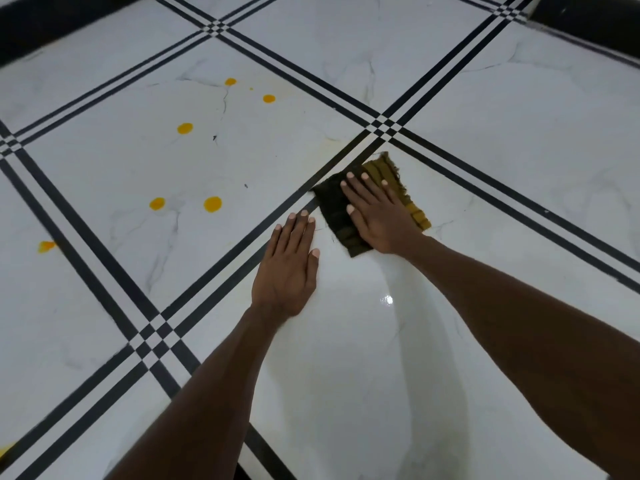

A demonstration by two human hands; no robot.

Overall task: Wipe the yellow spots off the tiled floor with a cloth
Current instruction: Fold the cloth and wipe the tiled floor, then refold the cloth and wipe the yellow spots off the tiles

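The right hand [375, 216] presses flat, fingers straight, on the frayed olive-and-dark cloth [372, 206] by the black tile lines, while the left hand [289, 268] lies open on the glossy marbled floor [485, 150]. The round yellow spots [212, 204] sit well left — about 7 in view. Best to sweep the cloth left with even pressure, folding soiled fabric inward.

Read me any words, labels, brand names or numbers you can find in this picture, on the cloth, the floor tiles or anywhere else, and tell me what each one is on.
None: no readable text shows anywhere in the view.
Cloth under the right hand: plain stripes, no label visible.
Tiled floor: only marble veining, black lines and yellow spots.
Left hand: flat on bare tile, nothing written nearby.
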